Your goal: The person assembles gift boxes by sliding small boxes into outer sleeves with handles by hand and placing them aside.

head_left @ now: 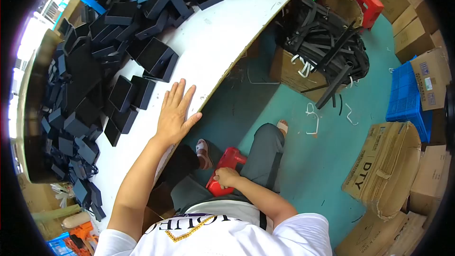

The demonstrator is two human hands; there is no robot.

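Observation:
My left hand (174, 114) lies flat on the white table (204, 42) near its edge, fingers stretched out and holding nothing. Just beyond its fingertips are several small black boxes (122, 93), some tipped against each other. Down between my legs, my right hand (226, 178) is closed on the edge of a red plastic stool (222, 187). The fingers curl over it, and part of the stool is hidden by my hand and legs.
A large heap of black boxes (85, 71) covers the table's far side. A carton (291, 73) filled with black strips stands on the green floor (308, 161). Another red stool (367, 7), a blue crate (403, 95) and several cardboard boxes (379, 161) line the right.

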